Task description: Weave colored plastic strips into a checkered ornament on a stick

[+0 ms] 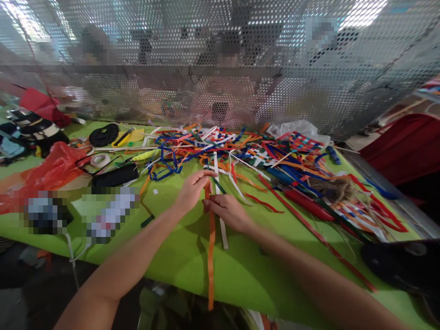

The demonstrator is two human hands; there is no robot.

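Observation:
An orange strip [211, 256] hangs from between my hands, its lower end dropping past the table's front edge. My left hand [196, 187] pinches it near the top, the index finger stretched across a white strip [216, 165]. Just below and to the right, my right hand [227, 208] grips the same orange strip between thumb and fingers. The white strip runs behind my hands, and its near end [224, 238] comes out beneath the right one. A dark green strip [219, 185] crosses close to the fingertips.
A tangled heap of coloured strips [192, 146] with woven pieces [259, 157] spreads across the back of the green table [178, 256]. A red plastic bag [60, 167], tape roll [100, 159] and black case [115, 178] lie left. Perforated metal mesh [220, 82] stands behind.

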